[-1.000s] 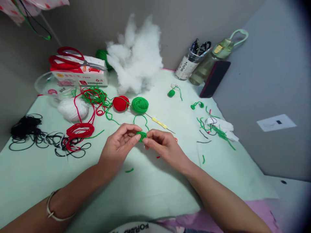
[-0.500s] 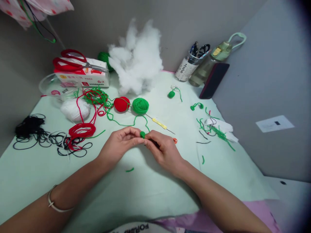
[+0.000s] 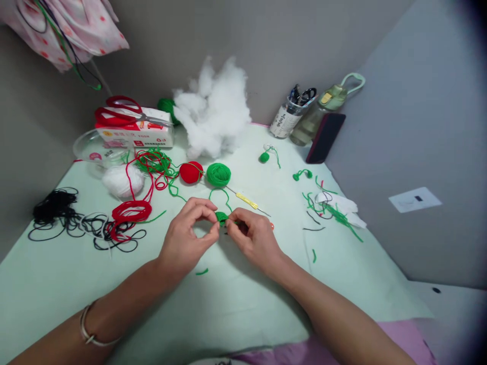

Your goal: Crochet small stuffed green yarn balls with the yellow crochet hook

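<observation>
A small green crocheted piece (image 3: 221, 218) is held between my two hands over the middle of the table. My left hand (image 3: 190, 232) is closed, pinching its left side between thumb and fingers. My right hand (image 3: 254, 234) is closed on its right side, the fingertips pressed together. A green strand loops from near the piece toward the green yarn ball (image 3: 218, 175). A yellow-handled crochet hook (image 3: 246, 200) lies just beyond my hands. An orange bead-like thing (image 3: 271, 226) is partly hidden behind my right hand.
At the left lie tangled black yarn (image 3: 57, 205), a red yarn coil (image 3: 131, 210) and a white yarn ball (image 3: 124, 181). Red scissors (image 3: 119, 111) rest on a box (image 3: 152, 137). White stuffing (image 3: 215, 111), a pen cup (image 3: 285, 119), a bottle (image 3: 304, 129) and a phone (image 3: 326, 138) stand behind. Yarn scraps (image 3: 342, 215) lie right.
My left fingers have shifted and now form a rounder pinch, so more of the green piece shows. The whole view has tilted slightly upward and turned right.
</observation>
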Demonstrator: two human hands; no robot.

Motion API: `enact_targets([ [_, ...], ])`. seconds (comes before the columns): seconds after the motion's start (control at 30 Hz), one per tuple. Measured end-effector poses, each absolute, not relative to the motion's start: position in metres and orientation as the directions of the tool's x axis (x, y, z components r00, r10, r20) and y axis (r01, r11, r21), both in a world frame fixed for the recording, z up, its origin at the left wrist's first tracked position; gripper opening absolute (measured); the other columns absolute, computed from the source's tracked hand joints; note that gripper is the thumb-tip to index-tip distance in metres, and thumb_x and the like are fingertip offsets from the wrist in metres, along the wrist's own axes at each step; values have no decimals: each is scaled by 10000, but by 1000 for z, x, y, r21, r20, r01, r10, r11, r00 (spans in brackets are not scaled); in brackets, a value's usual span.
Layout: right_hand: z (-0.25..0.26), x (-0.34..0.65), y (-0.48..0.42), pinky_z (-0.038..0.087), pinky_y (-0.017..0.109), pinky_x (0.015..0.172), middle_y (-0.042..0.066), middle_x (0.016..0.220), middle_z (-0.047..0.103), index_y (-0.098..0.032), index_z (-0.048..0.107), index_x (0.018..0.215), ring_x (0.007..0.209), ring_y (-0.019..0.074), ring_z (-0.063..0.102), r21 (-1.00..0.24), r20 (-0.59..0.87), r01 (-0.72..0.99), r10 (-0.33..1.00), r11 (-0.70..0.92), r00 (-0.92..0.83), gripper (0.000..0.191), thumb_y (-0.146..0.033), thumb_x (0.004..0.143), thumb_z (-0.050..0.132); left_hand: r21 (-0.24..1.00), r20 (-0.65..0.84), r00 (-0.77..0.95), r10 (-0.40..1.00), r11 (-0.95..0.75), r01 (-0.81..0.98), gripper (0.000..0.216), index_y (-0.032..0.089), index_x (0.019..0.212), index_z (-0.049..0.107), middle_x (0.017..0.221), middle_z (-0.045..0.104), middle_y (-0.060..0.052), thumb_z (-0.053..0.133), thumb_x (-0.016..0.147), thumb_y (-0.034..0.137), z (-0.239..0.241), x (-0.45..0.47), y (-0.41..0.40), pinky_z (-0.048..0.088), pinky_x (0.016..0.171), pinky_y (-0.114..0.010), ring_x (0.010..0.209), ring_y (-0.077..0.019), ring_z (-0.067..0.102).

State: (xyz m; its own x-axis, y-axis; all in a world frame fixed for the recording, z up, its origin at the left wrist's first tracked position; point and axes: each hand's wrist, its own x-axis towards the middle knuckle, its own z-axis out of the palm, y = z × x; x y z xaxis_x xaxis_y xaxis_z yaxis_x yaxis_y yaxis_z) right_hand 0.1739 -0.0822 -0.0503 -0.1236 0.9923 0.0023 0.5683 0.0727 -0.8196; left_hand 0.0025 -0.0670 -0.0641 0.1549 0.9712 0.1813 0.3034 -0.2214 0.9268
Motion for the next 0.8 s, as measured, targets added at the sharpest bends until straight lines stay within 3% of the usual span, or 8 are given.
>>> enact_targets([
  [0.17, -49, 173, -84, 281, 251, 553, -51, 589, 464, -209, 545, 714, 545, 103, 371, -821, 15, 566, 993, 79, -117, 189, -251, 898, 544, 978, 104, 188, 977, -135, 161, 77, 212, 780, 586, 1058, 596, -58, 645, 827, 222, -65, 4, -70, 521, 904, -318, 1012, -188, 621],
  [0.33, -49, 176, -86, 299, 255, 572, -43, 622, 477, -212, 537, 758, 565, 113, 401, -788, 112, 573, 968, 223, -223, 200, -273, 947, 511, 999, -42, 239, 970, 40, 14, 205, 206, 800, 561, 890, 599, -12, 687, 853, 358, -62, 2, -66, 527, 766, -280, 813, -160, 618],
  [0.43, -51, 175, -87, 301, 257, 572, -35, 642, 497, -208, 540, 750, 563, 112, 406, -747, 167, 601, 955, 284, -244, 213, -265, 950, 499, 997, -25, 272, 962, 4, 80, 161, 207, 802, 570, 843, 611, -12, 633, 870, 339, -62, 1, -64, 533, 767, -302, 803, -179, 627],
  [0.6, -56, 171, -89, 285, 256, 560, -33, 636, 521, -201, 546, 705, 556, 107, 412, -724, 173, 623, 952, 296, -252, 192, -211, 896, 525, 884, 176, 304, 936, -287, 370, 101, 233, 783, 476, 949, 619, -37, 531, 813, 153, -61, 1, -63, 513, 829, -347, 896, -206, 622],
  [0.7, -50, 173, -88, 299, 251, 562, -38, 613, 539, -202, 581, 715, 552, 111, 433, -711, 78, 661, 961, 241, -266, 178, -197, 888, 542, 823, 106, 403, 909, -307, 477, 91, 233, 779, 502, 870, 637, -19, 520, 813, 151, -52, -6, -60, 499, 757, -339, 802, -203, 616],
  [0.8, -34, 186, -78, 394, 258, 651, 1, 778, 675, -212, 654, 850, 687, 144, 576, -640, -20, 717, 927, 276, -374, 148, -248, 945, 546, 819, 82, 479, 874, -333, 468, 93, 226, 773, 584, 807, 659, -7, 581, 860, 259, -33, -21, -44, 503, 746, -323, 787, -204, 639],
])
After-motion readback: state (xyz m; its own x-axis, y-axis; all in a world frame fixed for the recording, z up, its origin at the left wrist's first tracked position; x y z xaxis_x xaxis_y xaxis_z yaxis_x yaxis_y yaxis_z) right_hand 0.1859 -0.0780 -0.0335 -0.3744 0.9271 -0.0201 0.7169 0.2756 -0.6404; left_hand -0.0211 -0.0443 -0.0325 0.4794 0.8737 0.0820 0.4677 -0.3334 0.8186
